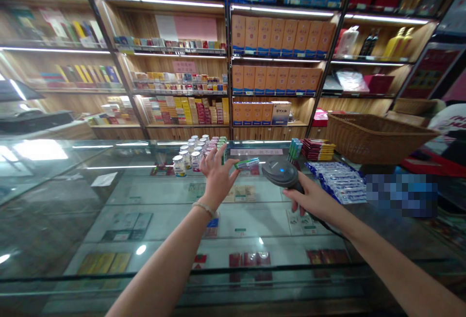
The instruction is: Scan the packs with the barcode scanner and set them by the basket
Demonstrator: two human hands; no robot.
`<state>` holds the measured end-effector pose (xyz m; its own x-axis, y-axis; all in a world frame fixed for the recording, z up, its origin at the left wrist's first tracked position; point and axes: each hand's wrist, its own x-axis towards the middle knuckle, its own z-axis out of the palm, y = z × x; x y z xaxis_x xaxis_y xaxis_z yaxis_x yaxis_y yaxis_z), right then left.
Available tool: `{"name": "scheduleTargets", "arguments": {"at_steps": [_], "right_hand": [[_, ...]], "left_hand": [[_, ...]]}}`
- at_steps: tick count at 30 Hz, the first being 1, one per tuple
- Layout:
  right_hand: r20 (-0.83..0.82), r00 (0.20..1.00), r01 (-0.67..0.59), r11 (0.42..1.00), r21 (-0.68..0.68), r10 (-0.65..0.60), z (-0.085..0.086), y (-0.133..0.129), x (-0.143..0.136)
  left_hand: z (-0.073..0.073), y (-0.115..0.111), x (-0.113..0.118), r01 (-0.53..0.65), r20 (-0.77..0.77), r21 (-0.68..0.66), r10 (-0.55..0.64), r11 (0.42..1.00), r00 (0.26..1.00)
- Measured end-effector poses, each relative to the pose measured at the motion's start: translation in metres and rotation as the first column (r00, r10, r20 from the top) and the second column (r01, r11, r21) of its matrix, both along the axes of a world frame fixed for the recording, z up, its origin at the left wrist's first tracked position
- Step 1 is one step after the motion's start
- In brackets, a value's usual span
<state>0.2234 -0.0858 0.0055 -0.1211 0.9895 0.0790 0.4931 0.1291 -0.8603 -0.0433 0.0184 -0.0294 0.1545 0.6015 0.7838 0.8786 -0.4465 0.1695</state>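
My left hand (217, 181) pinches one end of a slim green-and-silver candy roll (249, 163) between thumb and index finger, with its other fingers raised. The roll lies nearly level above the glass counter (167, 215), its free end pointing right. In my right hand (311, 198) is a dark grey barcode scanner (279, 173), gripped by its handle. A small blue light shows on the scanner's top, and its head is close to the roll, apart from it. Several small white-capped jars (179, 165) stand in rows behind my left hand, partly hidden by the fingers.
On the right lie blue-and-white packets (340, 181), red-and-yellow packs (317, 149), upright green-and-blue rolls (295, 148) and a wicker basket (378, 137). A white paper (105, 179) is at left. Boxed goods fill the back shelves (278, 57). A cable trails from the scanner.
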Motion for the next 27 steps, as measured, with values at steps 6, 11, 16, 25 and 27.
{"name": "scheduleTargets", "arguments": {"at_steps": [6,11,16,25,27], "right_hand": [[0.012,0.999,-0.044,0.999,0.006,0.044,0.011,-0.026,-0.015],[0.072,0.997,-0.036,0.987,0.159,0.025,0.01,-0.032,-0.02],[0.166,0.986,-0.03,0.973,0.23,-0.008,0.005,-0.028,-0.02],[0.194,0.981,-0.039,0.949,0.314,-0.024,0.001,-0.027,-0.018],[0.223,0.974,-0.048,0.938,0.344,-0.032,0.001,-0.025,-0.016]], "left_hand": [[-0.002,0.002,-0.001,0.009,0.004,0.008,-0.009,1.0,1.0],[-0.003,0.003,-0.001,0.004,-0.009,0.031,-0.004,1.0,1.0],[-0.003,0.004,-0.001,0.009,0.001,0.046,-0.009,0.999,1.0],[-0.002,0.002,0.0,0.004,-0.002,0.033,-0.004,0.999,1.0],[-0.002,0.002,0.0,0.006,-0.003,0.039,-0.006,0.999,1.0]]}}
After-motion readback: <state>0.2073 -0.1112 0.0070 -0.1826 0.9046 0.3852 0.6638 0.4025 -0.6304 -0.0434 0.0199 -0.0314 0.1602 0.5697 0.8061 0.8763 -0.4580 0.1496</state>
